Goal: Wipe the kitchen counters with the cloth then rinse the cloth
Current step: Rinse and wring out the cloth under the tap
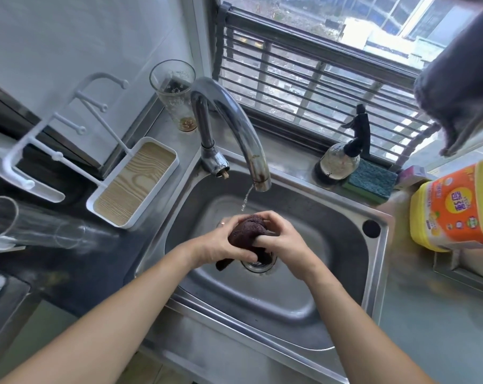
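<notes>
1. Your left hand [221, 245] and right hand [279, 239] both have their grip curled round the dark cloth [247, 234], bunched between them, over the middle of the steel sink [345, 217].
2. The cloth is wadded into a lump with no clear long axis. One loose tail hangs down and to the left below your left palm, its end by the drain [258, 266]; I can't tell whether it touches the basin.
3. Your left thumb lies under the wad and your right fingers wrap over its top.
4. The faucet [234, 120] arcs over the basin with its spout behind the hands. A thin stream of water [245, 199] falls just behind and left of the cloth.
5. There is open basin on every side of the hands, most of it toward the front rim.
6. On the left desk, a white tray with a wood-grain base [135, 184] sits just beside the sink, with a tall glass [176, 92] behind it.
7. On the back ledge are a spray bottle [342, 153] and a green sponge [370, 181], touching. A yellow-and-orange jug [456, 209] is at right.
8. A barred window [317, 79] runs behind the ledge.
</notes>
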Demonstrator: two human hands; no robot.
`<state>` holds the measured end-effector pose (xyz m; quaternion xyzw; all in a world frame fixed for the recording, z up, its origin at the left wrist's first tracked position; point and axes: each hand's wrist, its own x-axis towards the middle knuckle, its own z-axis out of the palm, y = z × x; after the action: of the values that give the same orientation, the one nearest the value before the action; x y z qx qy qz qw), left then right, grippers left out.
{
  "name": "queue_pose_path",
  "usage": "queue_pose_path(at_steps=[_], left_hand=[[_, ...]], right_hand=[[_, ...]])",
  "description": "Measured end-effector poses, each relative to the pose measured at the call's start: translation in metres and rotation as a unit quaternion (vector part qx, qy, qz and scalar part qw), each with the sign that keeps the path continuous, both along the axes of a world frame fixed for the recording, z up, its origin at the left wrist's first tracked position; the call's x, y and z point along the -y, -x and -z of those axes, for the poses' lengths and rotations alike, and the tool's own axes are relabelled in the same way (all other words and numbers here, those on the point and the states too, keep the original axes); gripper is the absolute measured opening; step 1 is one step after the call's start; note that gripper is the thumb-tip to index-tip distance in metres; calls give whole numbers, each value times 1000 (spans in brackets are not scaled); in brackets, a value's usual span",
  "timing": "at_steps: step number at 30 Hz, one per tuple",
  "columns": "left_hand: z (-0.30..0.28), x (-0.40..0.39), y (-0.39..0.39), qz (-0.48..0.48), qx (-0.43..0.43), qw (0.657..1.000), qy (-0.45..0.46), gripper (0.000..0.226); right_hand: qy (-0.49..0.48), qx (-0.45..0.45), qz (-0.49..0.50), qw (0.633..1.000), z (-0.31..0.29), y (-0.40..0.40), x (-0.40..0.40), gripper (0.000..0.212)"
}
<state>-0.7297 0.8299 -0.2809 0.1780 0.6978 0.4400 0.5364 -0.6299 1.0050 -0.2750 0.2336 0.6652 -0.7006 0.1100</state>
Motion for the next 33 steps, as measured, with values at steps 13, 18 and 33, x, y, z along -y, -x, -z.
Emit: queue_pose_path(at_steps=[13, 18, 33], left_hand=[[34, 1, -3, 99, -339, 932, 86, 19], [29, -11, -13, 95, -418, 902, -53, 16], [25, -32, -1, 304, -485, 792, 211, 20]], right_hand=[[253, 146, 102, 951, 26, -24, 1, 56], [363, 177, 61, 913, 27, -27, 11, 64], [-267, 240, -321, 876, 30, 32, 22, 23]])
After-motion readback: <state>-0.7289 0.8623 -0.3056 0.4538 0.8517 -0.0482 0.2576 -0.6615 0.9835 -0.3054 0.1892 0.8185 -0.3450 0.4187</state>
